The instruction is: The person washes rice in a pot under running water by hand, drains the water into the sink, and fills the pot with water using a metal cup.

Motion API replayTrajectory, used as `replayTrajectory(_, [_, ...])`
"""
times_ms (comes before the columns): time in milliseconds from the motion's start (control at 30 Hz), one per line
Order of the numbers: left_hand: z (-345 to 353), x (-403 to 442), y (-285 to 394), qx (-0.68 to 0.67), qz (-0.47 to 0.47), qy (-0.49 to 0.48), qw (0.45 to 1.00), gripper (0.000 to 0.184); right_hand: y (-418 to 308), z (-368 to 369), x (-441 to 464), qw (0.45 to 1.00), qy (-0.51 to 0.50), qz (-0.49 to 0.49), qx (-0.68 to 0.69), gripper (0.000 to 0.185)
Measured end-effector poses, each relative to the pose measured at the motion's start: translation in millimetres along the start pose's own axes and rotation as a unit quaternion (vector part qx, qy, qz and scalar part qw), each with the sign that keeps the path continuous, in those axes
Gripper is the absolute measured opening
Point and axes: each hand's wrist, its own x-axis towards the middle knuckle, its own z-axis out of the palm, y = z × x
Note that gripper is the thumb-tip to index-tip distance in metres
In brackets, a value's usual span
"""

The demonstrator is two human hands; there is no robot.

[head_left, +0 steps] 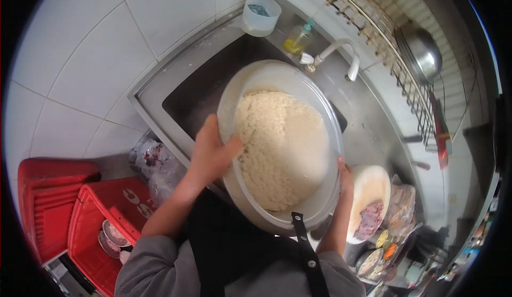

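A large metal pot (pixel 255 75) is tilted in front of me over the sink (pixel 197 86). Inside it lies wet white rice (pixel 266 142), heaped toward the left, with cloudy water (pixel 312 147) pooled on the right. My left hand (pixel 212 150) grips the pot's left side, its thumb hooked over the rim and its fingers mostly hidden outside. On the opposite side my right hand (pixel 345 177) holds the pot near the rim, with most of its fingers out of sight behind the wall.
A white faucet (pixel 341 49), a soap bottle (pixel 297 38) and a plastic tub (pixel 261 17) stand behind the sink. To the right, a round cutting board (pixel 368 182) carries raw meat (pixel 369 219). Red crates (pixel 101 211) sit at lower left; a wire rack (pixel 384 41) hangs upper right.
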Motion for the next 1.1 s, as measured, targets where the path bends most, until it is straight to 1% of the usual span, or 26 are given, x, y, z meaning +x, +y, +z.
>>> replayTrajectory(33, [10,4,-35,-0.044,0.040,0.000,0.998,0.031,-3,-9,14,0.999,0.040,-0.019,-0.017,0.073])
replayTrajectory(67, [17,6,-47,-0.048,0.034,0.015,0.998,0.031,-6,-23,28,0.999,0.032,-0.030,-0.028,0.073])
replayTrajectory(133, [36,14,-57,-0.066,-0.003,-0.033,0.997,0.039,-13,-46,52,0.996,-0.005,-0.082,0.031,0.066])
replayTrajectory(167, [43,20,-60,-0.067,-0.010,-0.021,0.997,0.039,-26,-53,54,0.996,0.006,-0.087,0.034,0.063])
replayTrajectory(233, [59,36,-65,-0.030,-0.002,-0.123,0.992,0.038,-41,-71,68,0.995,0.022,-0.089,0.039,0.056])
replayTrajectory(267, [67,43,-70,-0.031,-0.007,-0.125,0.992,0.038,-41,-80,80,0.995,0.022,-0.085,0.036,0.056])
replayTrajectory(333, [91,58,-81,-0.074,-0.057,-0.170,0.981,0.046,-44,-94,102,0.995,0.054,-0.079,0.007,0.056])
replayTrajectory(367, [98,65,-85,-0.074,-0.054,-0.177,0.980,0.046,-44,-96,109,0.991,0.088,-0.097,-0.017,0.057])
replayTrajectory(433, [111,77,-91,-0.048,-0.079,-0.209,0.973,0.046,-46,-99,119,0.991,0.100,-0.089,-0.031,0.058])
replayTrajectory(467, [118,83,-93,-0.044,-0.079,-0.216,0.972,0.046,-45,-98,124,0.990,0.103,-0.083,-0.047,0.059])
replayTrajectory(533, [130,94,-92,-0.024,-0.018,-0.178,0.984,0.045,-40,-99,134,0.989,0.115,-0.082,-0.039,0.060])
replayTrajectory(667, [143,126,-98,-0.035,-0.052,-0.220,0.973,0.040,-44,-102,145,0.988,0.122,-0.084,-0.039,0.059])
replayTrajectory(700, [151,135,-110,-0.047,-0.014,-0.205,0.977,0.040,-45,-103,147,0.989,0.126,-0.073,-0.038,0.059])
replayTrajectory(733, [154,140,-105,-0.059,0.025,-0.190,0.980,0.041,-46,-104,149,0.989,0.124,-0.052,-0.067,0.059])
replayTrajectory(767, [151,144,-99,0.008,-0.005,-0.213,0.977,0.043,-49,-105,152,0.987,0.123,-0.034,-0.094,0.060])
replayTrajectory(800, [152,146,-98,0.011,-0.004,-0.219,0.976,0.043,-51,-103,152,0.988,0.125,-0.029,-0.090,0.060])
replayTrajectory(833, [152,146,-97,0.016,-0.016,-0.223,0.975,0.044,-53,-97,149,0.942,0.228,-0.102,-0.226,0.057])
replayTrajectory(867, [151,147,-96,0.021,-0.027,-0.227,0.973,0.045,-56,-90,146,0.861,0.322,-0.172,-0.354,0.056])
replayTrajectory(900, [149,147,-93,0.024,-0.023,-0.231,0.972,0.045,-70,-80,131,0.862,0.325,-0.168,-0.351,0.056])
replayTrajectory(967, [146,147,-87,-0.006,-0.025,-0.249,0.968,0.048,-109,-60,101,0.783,0.340,-0.216,-0.474,0.057])
replayTrajectory(1000, [145,148,-88,-0.005,-0.025,-0.252,0.967,0.048,-112,-56,105,0.784,0.340,-0.213,-0.473,0.057])
replayTrajectory(1067, [145,150,-91,-0.016,-0.082,-0.284,0.955,0.052,-117,-50,117,0.748,0.408,-0.232,-0.469,0.053])
replayTrajectory(1100, [144,150,-92,-0.014,-0.079,-0.292,0.953,0.052,-117,-52,127,0.711,0.449,-0.185,-0.508,0.054])
